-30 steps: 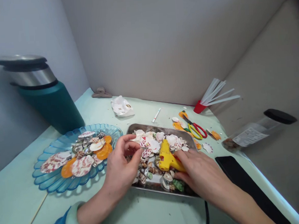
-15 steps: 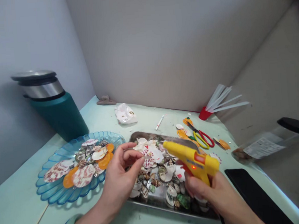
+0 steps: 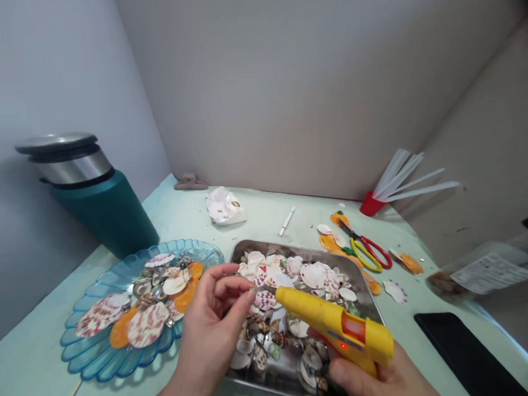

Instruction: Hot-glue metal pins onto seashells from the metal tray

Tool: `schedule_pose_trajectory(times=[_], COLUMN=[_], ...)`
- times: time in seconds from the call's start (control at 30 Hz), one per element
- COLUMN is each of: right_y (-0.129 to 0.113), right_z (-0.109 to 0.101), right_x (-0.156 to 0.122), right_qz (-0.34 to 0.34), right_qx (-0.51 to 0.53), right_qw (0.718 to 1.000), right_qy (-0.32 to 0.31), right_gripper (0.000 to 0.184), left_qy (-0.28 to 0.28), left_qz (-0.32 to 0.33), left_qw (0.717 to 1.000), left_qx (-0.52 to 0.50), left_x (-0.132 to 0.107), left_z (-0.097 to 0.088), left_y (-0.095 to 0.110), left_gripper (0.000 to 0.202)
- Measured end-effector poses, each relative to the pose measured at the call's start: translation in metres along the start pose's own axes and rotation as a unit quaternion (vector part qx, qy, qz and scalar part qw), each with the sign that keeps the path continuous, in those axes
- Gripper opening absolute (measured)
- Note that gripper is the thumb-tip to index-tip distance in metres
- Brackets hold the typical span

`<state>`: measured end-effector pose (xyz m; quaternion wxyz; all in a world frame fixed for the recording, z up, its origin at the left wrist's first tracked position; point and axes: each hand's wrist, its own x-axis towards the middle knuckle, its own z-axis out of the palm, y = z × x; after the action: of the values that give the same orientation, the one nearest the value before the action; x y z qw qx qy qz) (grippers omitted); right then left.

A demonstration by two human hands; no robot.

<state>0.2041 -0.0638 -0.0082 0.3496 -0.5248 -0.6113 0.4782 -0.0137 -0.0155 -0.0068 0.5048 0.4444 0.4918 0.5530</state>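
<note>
One yellow glue gun point(image 3: 329, 323) is wrapped in the right hand point(image 3: 380, 377), raised over the metal tray point(image 3: 370, 287) of shells; its nozzle points at a tiny piece point(image 3: 258, 288), too small to identify, pinched between thumb and finger of the left hand point(image 3: 212, 331); a second ago the gun was down at the tray, and half a second ago its nozzle was farther from those fingertips; the tray's left rim comes near the blue plate point(image 3: 74, 356); beyond its far rim, pale green tabletop point(image 3: 261, 229) stretches to the wall, a white pen point(image 3: 287, 221) lying there; scissors point(image 3: 371, 254) and a black phone point(image 3: 465, 353) line the right side.
</note>
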Motion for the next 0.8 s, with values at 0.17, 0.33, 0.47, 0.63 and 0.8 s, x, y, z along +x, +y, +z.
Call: schedule_pose_trajectory(times=[0.17,0.33,0.47,0.63,0.8], right_y=[0.016,0.012,0.007,0.006,0.012], right_z=[0.001,0.003,0.004,0.005,0.005], right_x=[-0.002,-0.002,-0.003,-0.001,-0.001], right_qz=[0.075,0.103,0.098,0.088,0.089], right_qx=[0.062,0.084,0.093,0.080,0.066], right_qw=[0.995,0.991,0.991,0.993,0.994], right_qy=[-0.012,0.004,-0.002,0.009,0.009], right_gripper=[0.049,0.050,0.049,0.049,0.053], left_qy=[0.006,0.009,0.013,0.019,0.022], left_qz=[-0.001,0.005,0.012,0.018,0.016], left_qw=[1.000,1.000,1.000,0.999,0.999], left_qx=[0.006,0.018,0.023,0.030,0.036], left_x=[0.000,-0.001,-0.001,-0.003,-0.004], left_z=[-0.001,-0.002,0.000,0.001,0.000], left_y=[0.000,-0.001,-0.002,-0.003,-0.006], left_gripper=[0.035,0.033,0.032,0.030,0.029])
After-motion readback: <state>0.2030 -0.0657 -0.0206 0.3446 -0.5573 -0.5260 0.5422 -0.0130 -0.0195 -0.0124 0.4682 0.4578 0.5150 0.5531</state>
